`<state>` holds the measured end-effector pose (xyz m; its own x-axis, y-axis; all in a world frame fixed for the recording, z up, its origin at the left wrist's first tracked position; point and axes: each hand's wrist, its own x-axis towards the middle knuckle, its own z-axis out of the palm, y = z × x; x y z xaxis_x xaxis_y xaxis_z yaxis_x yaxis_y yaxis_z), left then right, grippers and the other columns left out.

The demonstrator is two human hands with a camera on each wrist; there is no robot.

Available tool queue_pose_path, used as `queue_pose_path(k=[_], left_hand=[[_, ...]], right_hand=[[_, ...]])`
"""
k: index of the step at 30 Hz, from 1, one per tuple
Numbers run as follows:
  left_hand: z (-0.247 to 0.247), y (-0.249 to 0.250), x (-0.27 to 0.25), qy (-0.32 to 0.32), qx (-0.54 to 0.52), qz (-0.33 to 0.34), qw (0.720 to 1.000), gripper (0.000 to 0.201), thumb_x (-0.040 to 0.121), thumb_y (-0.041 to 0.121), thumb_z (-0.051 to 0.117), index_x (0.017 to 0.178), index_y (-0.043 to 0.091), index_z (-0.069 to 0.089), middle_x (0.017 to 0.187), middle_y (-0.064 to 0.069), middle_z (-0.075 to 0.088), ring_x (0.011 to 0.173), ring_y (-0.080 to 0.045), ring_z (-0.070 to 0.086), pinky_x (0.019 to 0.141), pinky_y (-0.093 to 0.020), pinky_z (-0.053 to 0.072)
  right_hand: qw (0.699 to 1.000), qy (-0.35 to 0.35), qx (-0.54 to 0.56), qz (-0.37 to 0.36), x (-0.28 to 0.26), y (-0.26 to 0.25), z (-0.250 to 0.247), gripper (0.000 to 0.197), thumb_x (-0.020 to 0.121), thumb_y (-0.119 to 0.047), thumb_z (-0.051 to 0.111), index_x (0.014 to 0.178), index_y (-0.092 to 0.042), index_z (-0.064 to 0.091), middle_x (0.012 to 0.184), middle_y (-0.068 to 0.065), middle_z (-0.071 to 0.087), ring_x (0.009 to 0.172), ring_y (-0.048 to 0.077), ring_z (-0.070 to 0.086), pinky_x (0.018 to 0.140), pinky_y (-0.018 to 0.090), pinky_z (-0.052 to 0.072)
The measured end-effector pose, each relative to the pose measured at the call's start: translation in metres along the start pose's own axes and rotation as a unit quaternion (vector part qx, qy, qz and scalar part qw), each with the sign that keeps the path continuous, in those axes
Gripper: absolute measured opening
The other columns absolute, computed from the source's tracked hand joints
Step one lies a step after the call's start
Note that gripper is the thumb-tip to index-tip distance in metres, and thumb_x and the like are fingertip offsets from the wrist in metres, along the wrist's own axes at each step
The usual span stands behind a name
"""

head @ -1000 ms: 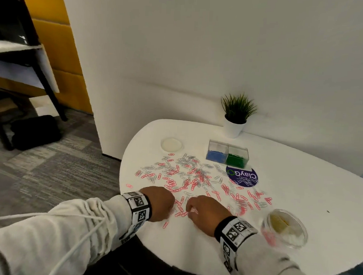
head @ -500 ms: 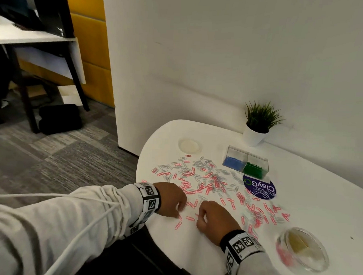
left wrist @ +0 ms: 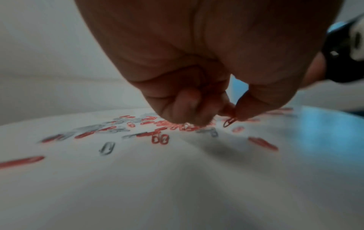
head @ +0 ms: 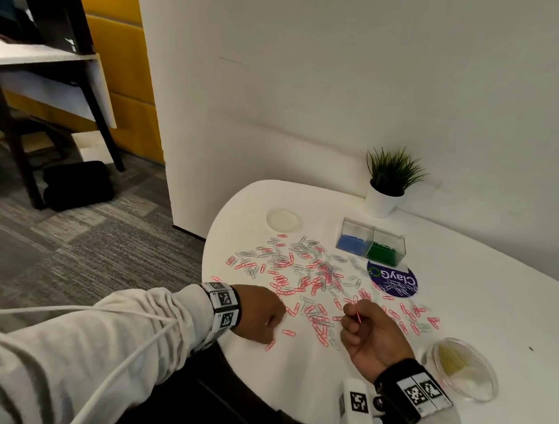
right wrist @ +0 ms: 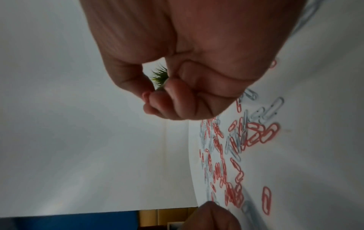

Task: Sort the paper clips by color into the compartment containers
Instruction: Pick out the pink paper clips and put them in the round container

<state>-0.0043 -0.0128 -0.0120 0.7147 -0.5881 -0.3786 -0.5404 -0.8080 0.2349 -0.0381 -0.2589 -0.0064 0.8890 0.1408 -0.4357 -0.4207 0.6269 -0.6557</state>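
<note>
Red and silver paper clips (head: 313, 277) lie scattered over the white round table (head: 479, 297). My left hand (head: 268, 318) rests knuckles-up at the pile's near left edge; in the left wrist view its curled thumb and finger (left wrist: 226, 115) pinch a red clip (left wrist: 229, 122) just above the table. Lifted off the table and turned sideways, my right hand (head: 352, 312) pinches another red clip (head: 357, 312) between thumb and fingertips (right wrist: 146, 95). A clear two-compartment box (head: 371, 244) holds blue clips on the left and green on the right.
A round clear dish (head: 460, 368) with yellow clips sits near the table's front right. A shallow round lid (head: 282, 220) lies at the back left, a potted plant (head: 390, 184) by the wall, a purple sticker (head: 393, 281) beneath some silver clips.
My right hand has risen from the table and turned, now holding a red clip up. The left hand stayed at the pile's near edge. The head view shifted left.
</note>
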Motion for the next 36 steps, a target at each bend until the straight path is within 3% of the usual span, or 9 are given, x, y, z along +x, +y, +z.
queue_pose_path(k=[3, 6, 11, 12, 15, 19, 22, 29, 36], left_hand=[[-0.017, -0.012, -0.006, 0.037, -0.198, -0.058, 0.978, 0.009, 0.085, 0.025, 0.059, 0.077, 0.02, 0.056, 0.074, 0.005, 0.064, 0.068, -0.014, 0.057, 0.061, -0.024, 0.043], [-0.031, -0.036, -0.012, 0.103, -0.442, -0.126, 0.882, 0.009, 0.084, 0.002, 0.058, 0.078, 0.009, 0.056, 0.069, -0.011, 0.069, 0.057, -0.022, 0.059, 0.051, -0.027, 0.047], [-0.042, -0.076, -0.017, 0.224, -0.55, -0.243, 0.767, 0.014, 0.088, -0.003, 0.047, 0.087, 0.007, 0.056, 0.067, -0.011, 0.053, 0.049, -0.018, 0.043, 0.045, -0.024, 0.037], [-0.042, -0.082, -0.018, 0.216, -0.522, -0.267, 0.781, 0.013, 0.091, 0.0, 0.047, 0.089, 0.006, 0.058, 0.069, -0.007, 0.052, 0.052, -0.018, 0.043, 0.045, -0.025, 0.037], [-0.038, -0.095, -0.026, 0.134, -0.234, -0.277, 0.922, 0.012, 0.092, 0.017, 0.061, 0.1, 0.011, 0.067, 0.084, 0.006, 0.057, 0.071, -0.012, 0.053, 0.056, -0.021, 0.043], [-0.028, -0.102, -0.037, 0.067, -0.039, -0.249, 0.965, 0.021, 0.082, 0.04, 0.07, 0.103, 0.035, 0.067, 0.102, 0.013, 0.057, 0.094, -0.009, 0.055, 0.08, -0.025, 0.047], [-0.027, -0.099, -0.039, 0.065, -0.025, -0.237, 0.969, 0.016, 0.083, 0.042, 0.068, 0.098, 0.038, 0.066, 0.102, 0.014, 0.059, 0.095, -0.01, 0.057, 0.084, -0.029, 0.052], [-0.026, -0.082, -0.029, 0.044, 0.056, -0.248, 0.966, 0.016, 0.094, 0.024, 0.048, 0.102, 0.024, 0.062, 0.104, 0.003, 0.065, 0.092, -0.018, 0.061, 0.077, -0.031, 0.052], [-0.011, -0.085, -0.019, 0.05, 0.069, -0.286, 0.954, 0.042, 0.09, 0.036, 0.045, 0.128, 0.02, 0.053, 0.126, -0.001, 0.062, 0.114, -0.021, 0.06, 0.089, -0.031, 0.048]], right_hand=[[0.998, -0.042, 0.051, 0.015, 0.0, 0.002, -0.003, 0.024, 0.057, 0.0, 0.065, 0.066, -0.015, 0.05, 0.064, 0.003, 0.045, 0.046, 0.013, 0.036, 0.034, 0.02, 0.027], [0.993, -0.074, 0.087, 0.028, 0.004, 0.002, -0.008, 0.028, 0.046, -0.002, 0.061, 0.068, -0.014, 0.048, 0.062, 0.001, 0.037, 0.044, 0.013, 0.034, 0.033, 0.021, 0.027], [0.993, -0.08, 0.071, 0.056, 0.009, 0.0, -0.005, 0.025, 0.048, -0.008, 0.06, 0.072, -0.01, 0.055, 0.066, 0.004, 0.041, 0.046, 0.013, 0.034, 0.033, 0.018, 0.022], [0.996, -0.057, 0.037, 0.06, 0.009, 0.001, 0.001, 0.019, 0.054, -0.009, 0.059, 0.072, -0.01, 0.053, 0.065, 0.004, 0.041, 0.045, 0.013, 0.032, 0.035, 0.017, 0.019], [0.962, 0.031, -0.269, 0.018, 0.016, 0.011, 0.022, 0.014, 0.081, -0.009, 0.054, 0.069, -0.014, 0.048, 0.061, 0.002, 0.041, 0.044, 0.013, 0.029, 0.041, 0.02, 0.018], [0.615, -0.05, -0.779, -0.111, 0.026, 0.032, 0.038, 0.009, 0.09, -0.03, 0.063, 0.094, -0.023, 0.067, 0.099, -0.008, 0.064, 0.087, 0.01, 0.057, 0.075, 0.024, 0.044], [0.509, -0.094, -0.851, -0.092, 0.028, 0.044, 0.042, 0.02, 0.094, -0.033, 0.058, 0.112, -0.025, 0.062, 0.118, -0.002, 0.062, 0.109, 0.02, 0.056, 0.09, 0.032, 0.044], [0.452, -0.118, -0.879, -0.092, 0.03, 0.047, 0.044, 0.019, 0.095, -0.026, 0.05, 0.101, -0.011, 0.059, 0.105, 0.006, 0.063, 0.099, 0.026, 0.06, 0.07, 0.027, 0.043], [0.546, -0.026, -0.83, -0.113, -0.001, -0.045, 0.022, 0.013, 0.084, -0.031, 0.061, 0.077, -0.025, 0.051, 0.083, -0.005, 0.059, 0.073, 0.014, 0.054, 0.063, 0.029, 0.043]])
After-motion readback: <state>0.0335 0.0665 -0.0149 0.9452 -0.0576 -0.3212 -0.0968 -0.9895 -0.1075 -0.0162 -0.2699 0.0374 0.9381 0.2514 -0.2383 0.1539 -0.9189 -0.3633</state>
